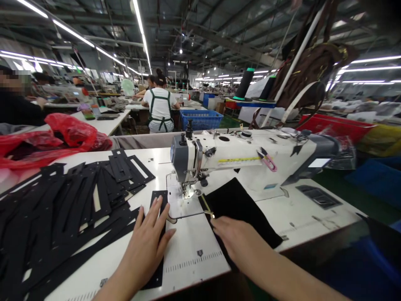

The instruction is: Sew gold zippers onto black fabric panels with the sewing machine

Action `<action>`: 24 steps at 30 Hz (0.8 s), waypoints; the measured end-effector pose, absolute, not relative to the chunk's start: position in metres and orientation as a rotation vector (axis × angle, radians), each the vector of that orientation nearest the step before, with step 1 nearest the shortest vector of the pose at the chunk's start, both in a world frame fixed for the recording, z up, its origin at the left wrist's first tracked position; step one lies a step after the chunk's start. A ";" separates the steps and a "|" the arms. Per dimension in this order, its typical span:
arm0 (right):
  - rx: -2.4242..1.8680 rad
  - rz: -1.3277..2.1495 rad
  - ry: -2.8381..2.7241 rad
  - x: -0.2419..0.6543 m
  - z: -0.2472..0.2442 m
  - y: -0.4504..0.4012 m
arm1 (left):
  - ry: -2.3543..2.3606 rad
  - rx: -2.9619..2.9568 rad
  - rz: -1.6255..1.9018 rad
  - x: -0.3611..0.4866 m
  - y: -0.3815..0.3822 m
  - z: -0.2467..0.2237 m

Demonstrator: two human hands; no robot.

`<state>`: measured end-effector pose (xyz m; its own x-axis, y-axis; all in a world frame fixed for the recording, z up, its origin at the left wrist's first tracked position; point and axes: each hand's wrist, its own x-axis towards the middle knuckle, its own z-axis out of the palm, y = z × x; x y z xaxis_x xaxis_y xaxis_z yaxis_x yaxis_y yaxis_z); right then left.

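My left hand [147,236] lies flat with its fingers spread on a black strip [156,276] with small holes, left of the needle plate. My right hand [233,238] is closed, its fingertips pinching a slim, forked, gold-coloured metal piece [207,205]; whether this is a zipper end or a small tool, I cannot tell. Under and beside that hand, a black fabric panel [241,205] lies on the machine bed. The sewing machine [219,154] stands just beyond both hands, its needle area lit. My right thumb is mostly hidden.
Many black strips [75,209] are heaped at the left of the white table [191,271]. Behind them lies a red plastic bag [69,133]. Pink-handled snips [268,162] rest on the machine arm. Farther off are a blue basket [202,120], thread cones [244,85] and a seated co-worker [161,104].
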<state>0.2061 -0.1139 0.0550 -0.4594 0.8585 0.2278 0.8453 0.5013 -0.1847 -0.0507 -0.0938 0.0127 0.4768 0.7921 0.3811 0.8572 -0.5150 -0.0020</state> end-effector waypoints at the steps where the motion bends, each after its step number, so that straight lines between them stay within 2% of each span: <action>1: -1.447 0.104 -2.417 0.209 0.053 -0.106 | -1.404 -2.526 -0.523 -0.055 -0.096 0.017; 6: -1.296 -0.085 -2.429 0.238 0.029 -0.072 | -1.181 -2.645 -0.461 -0.046 -0.107 0.027; 12: -1.435 -0.100 -2.422 0.196 -0.016 -0.094 | -1.223 -2.885 -0.343 0.014 -0.100 0.018; 19: -1.450 -0.123 -2.342 0.183 -0.017 -0.100 | -1.368 -2.910 -0.479 0.011 -0.079 0.020; 24: -1.440 -0.169 -2.507 0.188 -0.002 -0.090 | -1.492 -2.951 -0.369 0.016 -0.069 0.037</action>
